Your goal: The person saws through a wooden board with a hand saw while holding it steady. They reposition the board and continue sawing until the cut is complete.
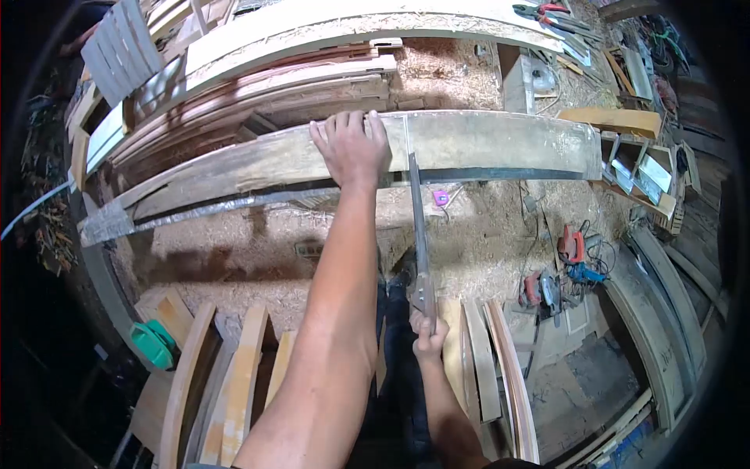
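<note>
So here's the setup: one long grey plank [484, 141] lying crossways in front of me, and everything else I'll place off that. My left hand [351, 148] is spread out flat on top of the plank about halfway along, palm down, with the fingertips reaching its far edge. It's pressing, not gripping anything. My right hand [428, 334] is down on the near side of the plank, closed tight around the handle of my one handsaw [420, 234]. So the two hands are well apart. The saw blade runs straight up from that hand and meets the plank just beside my left hand, on its right side, where there's a thin line across the board.

Under the plank's near edge runs one grey metal strip [234, 205]. Beyond the far edge there's a stack of reddish boards [258, 90]; I can't count them properly.

On the near side, down on the sawdust floor [234, 258], curved wooden strips are leaning: I count three left of my arm [242, 375] and three right of the saw hand [512, 383]. There's also one green plastic thing [152, 344] further left, one little pink object [441, 198] just below the plank, and three power tools [570, 246] in a tangle of cords near the plank's right end, two red and one blue.
</note>
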`<move>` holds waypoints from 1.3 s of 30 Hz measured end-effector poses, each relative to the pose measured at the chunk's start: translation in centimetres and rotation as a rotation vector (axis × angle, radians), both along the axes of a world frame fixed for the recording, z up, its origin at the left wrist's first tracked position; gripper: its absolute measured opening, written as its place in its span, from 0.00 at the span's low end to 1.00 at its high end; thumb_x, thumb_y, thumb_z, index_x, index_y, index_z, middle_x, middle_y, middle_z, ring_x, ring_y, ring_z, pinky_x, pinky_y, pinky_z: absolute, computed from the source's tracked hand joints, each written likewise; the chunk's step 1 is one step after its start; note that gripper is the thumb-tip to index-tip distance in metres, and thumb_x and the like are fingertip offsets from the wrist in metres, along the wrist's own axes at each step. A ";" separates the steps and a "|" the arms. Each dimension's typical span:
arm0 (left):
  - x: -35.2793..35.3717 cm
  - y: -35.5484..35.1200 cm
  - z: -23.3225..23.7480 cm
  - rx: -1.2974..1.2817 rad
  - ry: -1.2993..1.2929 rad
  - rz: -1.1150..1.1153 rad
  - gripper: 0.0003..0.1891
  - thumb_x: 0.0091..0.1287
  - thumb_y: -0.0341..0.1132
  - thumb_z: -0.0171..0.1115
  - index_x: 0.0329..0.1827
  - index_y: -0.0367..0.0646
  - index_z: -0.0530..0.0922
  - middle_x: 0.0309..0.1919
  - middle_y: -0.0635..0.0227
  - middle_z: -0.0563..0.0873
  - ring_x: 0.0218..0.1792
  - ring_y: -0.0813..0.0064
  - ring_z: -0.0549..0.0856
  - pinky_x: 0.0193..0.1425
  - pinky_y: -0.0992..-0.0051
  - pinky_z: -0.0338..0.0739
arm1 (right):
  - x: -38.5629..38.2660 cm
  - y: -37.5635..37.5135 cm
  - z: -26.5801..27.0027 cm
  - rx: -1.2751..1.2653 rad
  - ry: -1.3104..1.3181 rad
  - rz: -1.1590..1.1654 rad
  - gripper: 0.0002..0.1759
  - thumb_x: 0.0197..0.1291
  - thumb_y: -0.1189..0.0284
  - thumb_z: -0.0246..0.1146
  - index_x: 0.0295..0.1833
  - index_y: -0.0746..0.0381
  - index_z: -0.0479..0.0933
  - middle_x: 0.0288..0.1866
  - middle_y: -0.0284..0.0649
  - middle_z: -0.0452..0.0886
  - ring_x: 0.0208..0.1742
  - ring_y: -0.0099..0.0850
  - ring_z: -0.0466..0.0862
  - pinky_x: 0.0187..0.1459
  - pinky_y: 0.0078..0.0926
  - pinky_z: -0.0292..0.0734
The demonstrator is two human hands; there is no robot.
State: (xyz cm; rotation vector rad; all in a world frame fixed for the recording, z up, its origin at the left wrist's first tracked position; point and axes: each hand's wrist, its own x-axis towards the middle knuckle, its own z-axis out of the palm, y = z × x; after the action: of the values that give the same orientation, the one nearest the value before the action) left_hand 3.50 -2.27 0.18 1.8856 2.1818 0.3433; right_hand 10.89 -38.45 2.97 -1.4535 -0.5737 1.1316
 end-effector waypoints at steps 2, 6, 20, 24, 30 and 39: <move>0.1 -0.1 -0.1 0.020 0.049 -0.022 0.19 0.71 0.50 0.54 0.49 0.47 0.86 0.54 0.64 0.86 0.63 0.63 0.77 0.81 0.51 0.46 | 0.1 3.3 -0.8 0.028 0.128 -0.073 0.22 0.75 0.62 0.56 0.27 0.63 0.71 0.21 0.30 0.70 0.22 0.20 0.67 0.27 0.22 0.61; 0.0 -0.7 -0.3 0.016 0.051 -0.033 0.18 0.71 0.48 0.54 0.48 0.48 0.86 0.53 0.64 0.86 0.62 0.63 0.77 0.80 0.50 0.46 | 1.6 16.9 -2.1 -0.061 0.147 0.057 0.23 0.78 0.65 0.50 0.25 0.62 0.67 0.21 0.31 0.67 0.23 0.22 0.65 0.27 0.25 0.59; -0.1 0.2 -0.5 -0.041 0.054 -0.036 0.18 0.69 0.49 0.54 0.50 0.49 0.85 0.53 0.66 0.85 0.65 0.64 0.75 0.80 0.47 0.43 | 1.2 13.0 1.5 -0.326 0.288 -0.082 0.32 0.78 0.59 0.52 0.16 0.55 0.60 0.15 0.25 0.59 0.17 0.18 0.58 0.22 0.24 0.51; 0.1 0.5 -0.7 0.046 0.064 -0.037 0.18 0.71 0.49 0.54 0.46 0.48 0.86 0.50 0.64 0.86 0.61 0.62 0.77 0.79 0.47 0.47 | 0.1 5.1 4.7 -0.442 0.188 -0.043 0.30 0.78 0.61 0.52 0.17 0.56 0.62 0.15 0.27 0.62 0.17 0.19 0.62 0.22 0.24 0.53; 0.1 0.1 -0.4 0.032 0.053 0.010 0.20 0.72 0.51 0.52 0.50 0.49 0.87 0.53 0.66 0.86 0.63 0.63 0.77 0.79 0.47 0.46 | 2.5 14.6 0.9 -0.358 0.283 -0.006 0.32 0.78 0.57 0.51 0.16 0.57 0.63 0.15 0.28 0.63 0.18 0.18 0.62 0.22 0.24 0.54; 0.0 -0.1 -1.1 0.056 0.048 0.049 0.20 0.72 0.50 0.51 0.47 0.48 0.88 0.52 0.68 0.88 0.63 0.66 0.78 0.81 0.48 0.46 | 2.9 9.6 4.0 -0.476 -0.012 0.041 0.32 0.77 0.54 0.53 0.18 0.59 0.66 0.15 0.25 0.64 0.17 0.16 0.63 0.21 0.22 0.53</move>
State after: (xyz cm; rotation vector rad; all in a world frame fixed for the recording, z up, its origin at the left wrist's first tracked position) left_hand 3.47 -2.38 -0.95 1.8907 2.2761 0.3753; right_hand 13.81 -28.82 6.95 -1.8601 -0.3539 1.3524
